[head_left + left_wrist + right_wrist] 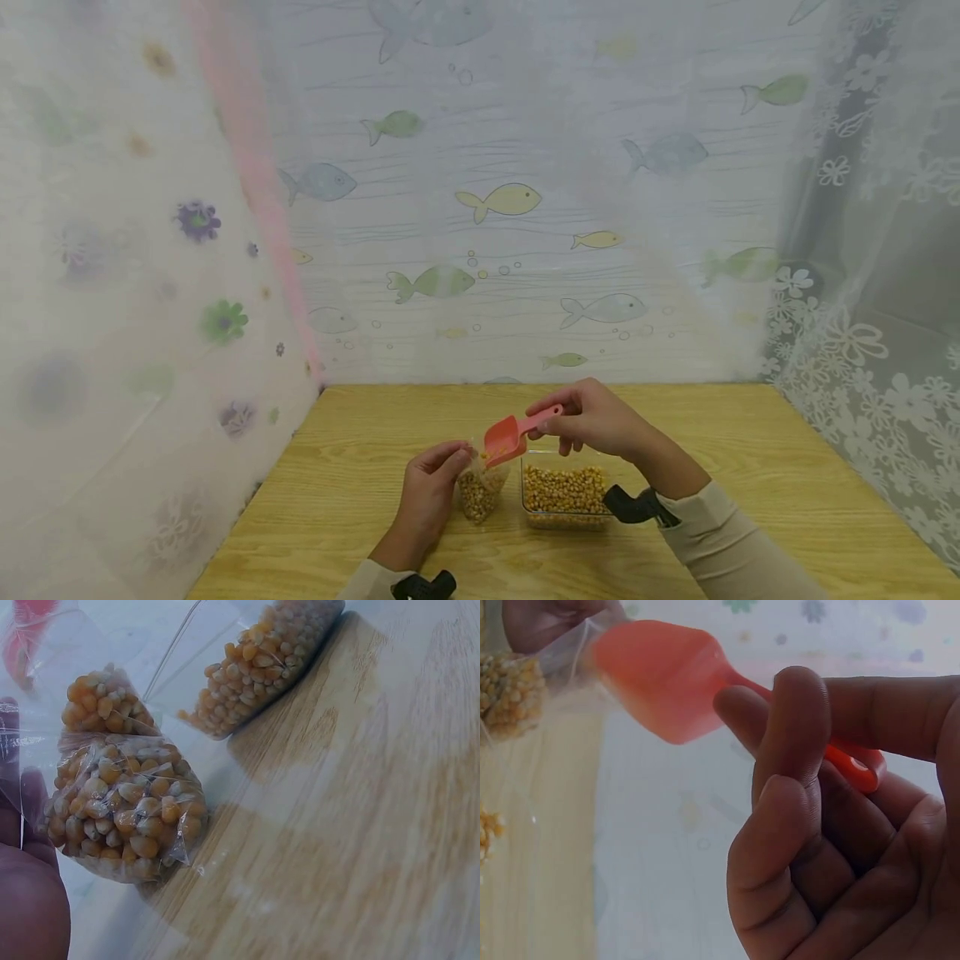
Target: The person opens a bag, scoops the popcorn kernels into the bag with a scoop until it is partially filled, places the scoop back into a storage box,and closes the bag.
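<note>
A person's right hand (592, 417) grips the handle of a red scoop (506, 440), tilting its mouth over the open top of a small clear bag (480, 487) of corn kernels. The left hand (429, 496) pinches the bag's upper edge between thumb and fingers, holding it upright on the wooden tabletop (787, 467). Just beside the bag, to its right and below the scoop hand, stands a clear rectangular container (564, 496) also filled with kernels. Bag and container sit near the middle of the tabletop, well apart from its side edges, with bare wood on both flanks and behind. Sheer curtains (870, 275) printed with fish and flowers close in the back and sides.
</note>
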`<act>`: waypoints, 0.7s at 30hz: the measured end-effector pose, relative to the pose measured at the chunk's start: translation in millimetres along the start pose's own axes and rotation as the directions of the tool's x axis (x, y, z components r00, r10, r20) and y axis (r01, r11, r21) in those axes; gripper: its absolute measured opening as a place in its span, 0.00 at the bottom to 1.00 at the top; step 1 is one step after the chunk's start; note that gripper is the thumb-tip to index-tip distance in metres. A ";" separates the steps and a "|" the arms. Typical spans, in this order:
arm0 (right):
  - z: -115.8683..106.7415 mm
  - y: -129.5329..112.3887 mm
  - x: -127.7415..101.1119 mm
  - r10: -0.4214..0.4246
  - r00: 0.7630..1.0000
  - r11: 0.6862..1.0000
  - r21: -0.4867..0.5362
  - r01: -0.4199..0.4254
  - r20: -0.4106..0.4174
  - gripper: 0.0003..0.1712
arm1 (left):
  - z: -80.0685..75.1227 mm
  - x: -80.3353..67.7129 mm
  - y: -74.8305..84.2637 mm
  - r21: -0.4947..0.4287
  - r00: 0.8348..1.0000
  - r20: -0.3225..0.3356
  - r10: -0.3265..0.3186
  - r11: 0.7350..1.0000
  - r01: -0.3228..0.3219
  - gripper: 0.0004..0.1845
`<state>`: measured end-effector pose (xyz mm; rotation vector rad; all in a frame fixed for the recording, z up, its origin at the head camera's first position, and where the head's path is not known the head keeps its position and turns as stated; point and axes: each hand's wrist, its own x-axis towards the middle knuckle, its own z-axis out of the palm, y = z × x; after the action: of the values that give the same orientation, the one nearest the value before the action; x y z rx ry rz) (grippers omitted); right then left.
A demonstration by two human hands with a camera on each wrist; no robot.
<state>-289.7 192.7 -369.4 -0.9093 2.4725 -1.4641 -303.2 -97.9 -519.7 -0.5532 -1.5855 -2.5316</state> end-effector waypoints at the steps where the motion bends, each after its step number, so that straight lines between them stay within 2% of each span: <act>1: 0.3 -3.0 0.6 -0.006 1.000 1.000 -0.016 0.006 0.002 0.18 | -0.2 0.3 0.1 0.001 1.000 0.006 0.004 1.000 -0.004 0.09; 6: 2.8 -19.7 4.2 0.004 1.000 0.997 -0.082 -0.003 0.012 0.17 | -0.3 1.1 0.4 -0.016 0.999 0.038 0.019 1.000 -0.018 0.10; 13: 4.1 -34.2 6.2 0.007 1.000 0.992 -0.129 -0.003 0.025 0.17 | 0.2 1.5 0.2 -0.016 0.999 0.027 0.019 1.000 -0.019 0.11; 21: 2.0 -25.2 -2.5 -0.020 1.000 0.998 -0.062 0.019 -0.007 0.17 | -1.3 2.6 1.3 -0.019 0.998 0.054 0.021 1.000 -0.020 0.12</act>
<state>-276.1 183.8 -349.9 -0.9429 2.5352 -1.4067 -305.6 -99.4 -518.1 -0.6420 -1.5667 -2.5392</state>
